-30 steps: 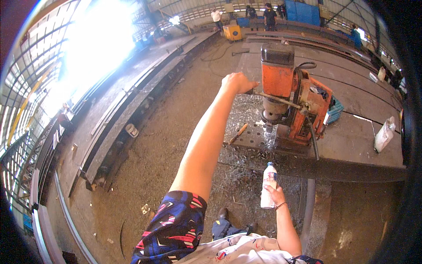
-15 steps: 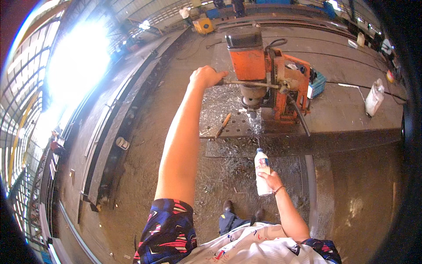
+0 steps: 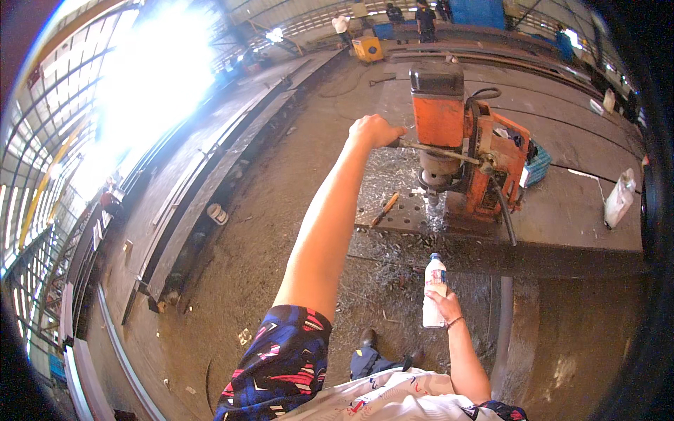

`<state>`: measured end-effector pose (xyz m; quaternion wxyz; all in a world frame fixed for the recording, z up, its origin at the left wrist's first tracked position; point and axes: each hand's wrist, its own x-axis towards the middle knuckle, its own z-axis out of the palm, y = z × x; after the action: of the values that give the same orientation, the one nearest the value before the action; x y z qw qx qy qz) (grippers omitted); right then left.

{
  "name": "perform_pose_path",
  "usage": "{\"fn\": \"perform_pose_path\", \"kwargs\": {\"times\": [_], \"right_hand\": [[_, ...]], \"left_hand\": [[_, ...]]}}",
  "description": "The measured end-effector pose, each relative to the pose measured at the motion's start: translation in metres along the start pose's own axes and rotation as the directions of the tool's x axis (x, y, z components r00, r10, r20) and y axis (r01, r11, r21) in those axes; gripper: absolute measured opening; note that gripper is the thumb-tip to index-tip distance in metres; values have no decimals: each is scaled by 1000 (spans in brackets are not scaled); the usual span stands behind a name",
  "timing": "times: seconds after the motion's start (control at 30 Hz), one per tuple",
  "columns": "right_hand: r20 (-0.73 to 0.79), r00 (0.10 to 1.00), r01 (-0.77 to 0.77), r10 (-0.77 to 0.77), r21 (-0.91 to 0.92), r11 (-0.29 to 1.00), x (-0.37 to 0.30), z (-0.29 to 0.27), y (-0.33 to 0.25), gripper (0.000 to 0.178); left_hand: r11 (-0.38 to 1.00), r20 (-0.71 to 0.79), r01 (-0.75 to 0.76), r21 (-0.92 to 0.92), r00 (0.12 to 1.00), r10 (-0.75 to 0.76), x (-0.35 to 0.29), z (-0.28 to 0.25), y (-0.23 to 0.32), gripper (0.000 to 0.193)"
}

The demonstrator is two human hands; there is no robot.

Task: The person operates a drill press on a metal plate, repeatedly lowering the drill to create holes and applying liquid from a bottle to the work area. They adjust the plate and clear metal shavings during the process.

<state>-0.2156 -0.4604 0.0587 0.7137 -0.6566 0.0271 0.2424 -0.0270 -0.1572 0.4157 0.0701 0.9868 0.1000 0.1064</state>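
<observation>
An orange magnetic drill (image 3: 437,119) stands upright on a steel plate (image 3: 484,235) with rows of holes near its front. My left hand (image 3: 375,131), arm stretched forward, is closed around the end of the drill's feed lever (image 3: 439,150). Below the chuck (image 3: 437,168), the cutter meets the plate among wet, shiny metal chips. In front of the plate's edge, my right hand (image 3: 446,306) grips a plastic bottle (image 3: 435,276) of milky white liquid, its blue top tilted toward the drill. An orange-and-black marker-like tool (image 3: 385,209) lies left of the cutter.
A white plastic container (image 3: 619,200) stands at the plate's right, and a blue crate (image 3: 538,165) is behind the drill. Metal chips litter the ground below. Long steel beams (image 3: 210,175) and a white bucket (image 3: 217,214) lie left. People (image 3: 425,21) stand far back near a yellow box (image 3: 367,49).
The whole view has shifted, so the drill and both hands appear farther right and lower. A thin stream seen above the bottle earlier no longer shows. Both grips stay the same.
</observation>
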Motion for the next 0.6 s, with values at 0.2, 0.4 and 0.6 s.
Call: {"fn": "perform_pose_path", "kwargs": {"times": [0.2, 0.4, 0.6], "right_hand": [[57, 997, -47, 45, 45, 998, 13, -13, 17, 29], [59, 997, -54, 52, 31, 998, 12, -13, 17, 29], [52, 998, -27, 25, 35, 999, 6, -9, 8, 28]], "left_hand": [[1000, 11, 26, -13, 1000, -26, -2, -1, 2, 66], [1000, 21, 25, -16, 999, -25, -4, -2, 0, 66], [999, 76, 36, -19, 997, -35, -9, -10, 9, 70]]}}
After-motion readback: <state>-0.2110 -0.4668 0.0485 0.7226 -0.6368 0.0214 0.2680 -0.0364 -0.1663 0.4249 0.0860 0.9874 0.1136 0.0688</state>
